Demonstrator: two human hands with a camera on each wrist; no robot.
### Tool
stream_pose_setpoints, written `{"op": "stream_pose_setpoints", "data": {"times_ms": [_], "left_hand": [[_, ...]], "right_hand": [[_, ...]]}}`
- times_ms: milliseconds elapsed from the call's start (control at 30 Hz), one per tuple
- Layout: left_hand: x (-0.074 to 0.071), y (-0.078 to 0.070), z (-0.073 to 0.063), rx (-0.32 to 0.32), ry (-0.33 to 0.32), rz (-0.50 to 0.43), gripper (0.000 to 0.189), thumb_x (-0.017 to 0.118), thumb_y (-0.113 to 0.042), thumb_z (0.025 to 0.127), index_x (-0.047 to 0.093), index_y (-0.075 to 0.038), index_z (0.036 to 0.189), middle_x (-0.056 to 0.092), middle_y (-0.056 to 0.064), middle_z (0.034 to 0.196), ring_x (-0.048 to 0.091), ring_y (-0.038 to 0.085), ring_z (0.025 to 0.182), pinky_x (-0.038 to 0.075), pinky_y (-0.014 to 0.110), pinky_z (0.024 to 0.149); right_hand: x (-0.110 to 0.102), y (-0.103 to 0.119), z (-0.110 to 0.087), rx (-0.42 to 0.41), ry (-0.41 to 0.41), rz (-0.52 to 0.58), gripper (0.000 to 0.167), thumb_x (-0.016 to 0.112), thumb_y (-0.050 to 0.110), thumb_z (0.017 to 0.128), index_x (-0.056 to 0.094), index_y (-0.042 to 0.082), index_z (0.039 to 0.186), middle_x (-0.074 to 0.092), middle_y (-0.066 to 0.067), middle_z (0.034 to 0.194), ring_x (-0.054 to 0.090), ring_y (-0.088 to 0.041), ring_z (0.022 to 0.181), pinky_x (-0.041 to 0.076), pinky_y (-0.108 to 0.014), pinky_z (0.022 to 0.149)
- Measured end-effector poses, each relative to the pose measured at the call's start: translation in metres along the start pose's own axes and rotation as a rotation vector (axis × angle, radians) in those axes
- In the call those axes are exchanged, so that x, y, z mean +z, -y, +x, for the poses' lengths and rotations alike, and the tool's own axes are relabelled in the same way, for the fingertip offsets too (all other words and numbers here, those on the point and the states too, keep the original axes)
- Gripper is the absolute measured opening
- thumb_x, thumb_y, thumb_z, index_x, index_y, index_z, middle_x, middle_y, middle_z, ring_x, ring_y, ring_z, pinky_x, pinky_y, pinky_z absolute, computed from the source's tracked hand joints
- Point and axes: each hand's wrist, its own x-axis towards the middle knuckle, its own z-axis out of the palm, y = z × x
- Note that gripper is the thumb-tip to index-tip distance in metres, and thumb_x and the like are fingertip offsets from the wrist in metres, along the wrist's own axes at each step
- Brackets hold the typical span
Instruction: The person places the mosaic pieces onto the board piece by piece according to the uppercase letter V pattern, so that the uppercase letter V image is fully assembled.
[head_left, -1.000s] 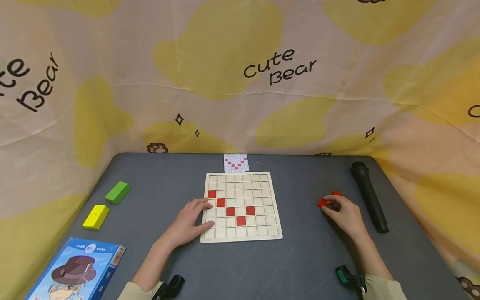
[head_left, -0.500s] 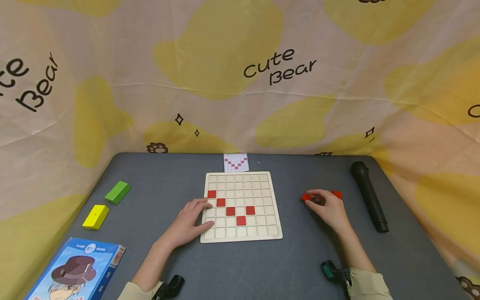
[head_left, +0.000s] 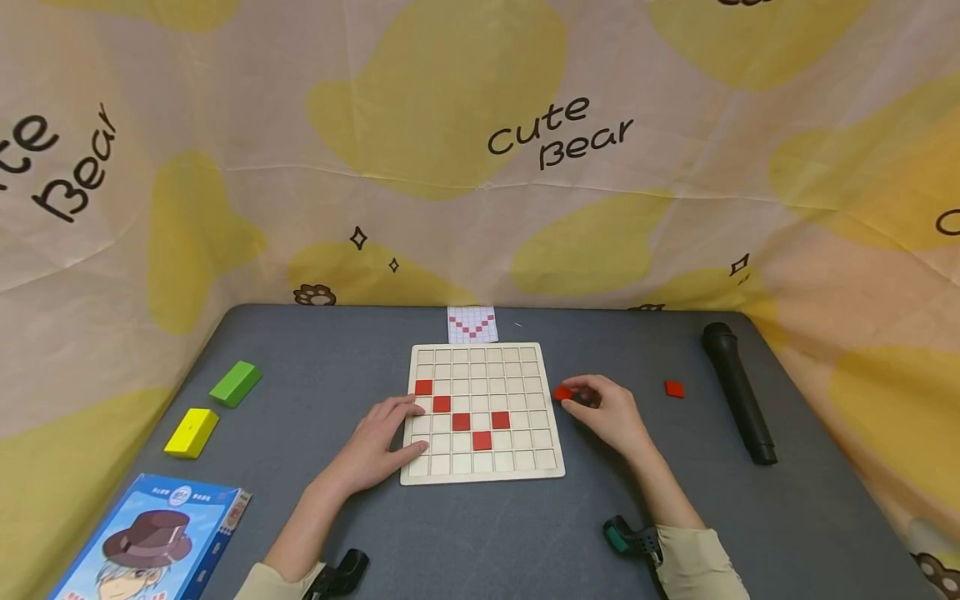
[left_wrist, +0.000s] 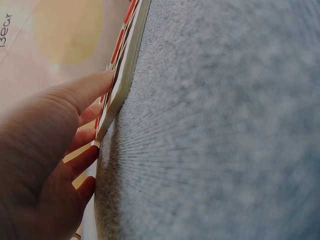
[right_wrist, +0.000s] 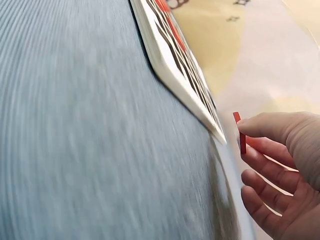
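A cream grid board (head_left: pixel 517 469) lies mid-table with several red square tiles (head_left: pixel 482 440) set in its cells. My left hand (head_left: pixel 378 442) rests on the board's left edge, its fingers and thumb spread and fairly straight; the left wrist view shows the thumb (left_wrist: pixel 90 90) on the rim. Between thumb and fingers my right hand (head_left: pixel 611 412) pinches a thin red tile (right_wrist: pixel 241 132), just off the board's right edge. Another red tile (head_left: pixel 675 389) lies on the table farther right. Behind the board is a small pattern card (head_left: pixel 472 325) with a red V of squares.
A black microphone (head_left: pixel 738 392) lies at the right. On the left are a green block (head_left: pixel 236 384), a yellow block (head_left: pixel 191 432) and a blue box (head_left: pixel 150 542) with a hat picture. A printed cloth (head_left: pixel 420 125) hangs behind the dark table (head_left: pixel 480 550).
My right hand has carried its red tile leftward from beside the loose tile to the board's right edge. The left hand has stayed in place.
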Motion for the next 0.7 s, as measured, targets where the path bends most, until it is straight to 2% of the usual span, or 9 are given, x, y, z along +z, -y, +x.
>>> {"op": "stream_pose_setpoints", "data": {"times_ms": [167, 367, 700], "left_hand": [[0.000, 0.001, 0.000, -0.002, 0.002, 0.000, 0.046, 0.074, -0.030, 0.087, 0.059, -0.011, 0.126, 0.047, 0.012, 0.142, 0.041, 0.034, 0.130, 0.034, 0.058, 0.101], [0.001, 0.002, 0.000, -0.004, 0.001, 0.000, 0.046, 0.074, -0.030, 0.087, 0.058, -0.011, 0.126, 0.047, 0.012, 0.143, 0.041, 0.034, 0.130, 0.034, 0.059, 0.101], [0.002, 0.003, 0.000, -0.014, 0.006, 0.003, 0.046, 0.074, -0.032, 0.087, 0.058, -0.012, 0.126, 0.046, 0.011, 0.143, 0.040, 0.034, 0.131, 0.032, 0.059, 0.102]], "right_hand": [[0.015, 0.011, 0.005, -0.021, 0.023, 0.007, 0.028, 0.080, 0.014, 0.081, 0.074, 0.010, 0.108, 0.068, -0.003, 0.100, 0.059, -0.019, 0.086, 0.048, -0.035, 0.074], [0.029, 0.019, 0.010, -0.056, 0.063, 0.020, 0.026, 0.079, 0.011, 0.080, 0.074, 0.010, 0.105, 0.064, -0.003, 0.089, 0.055, -0.016, 0.076, 0.046, -0.028, 0.066], [0.041, 0.025, 0.014, -0.103, 0.130, 0.043, 0.023, 0.078, 0.008, 0.081, 0.074, 0.011, 0.104, 0.062, 0.000, 0.088, 0.055, -0.010, 0.073, 0.047, -0.025, 0.068]]}}
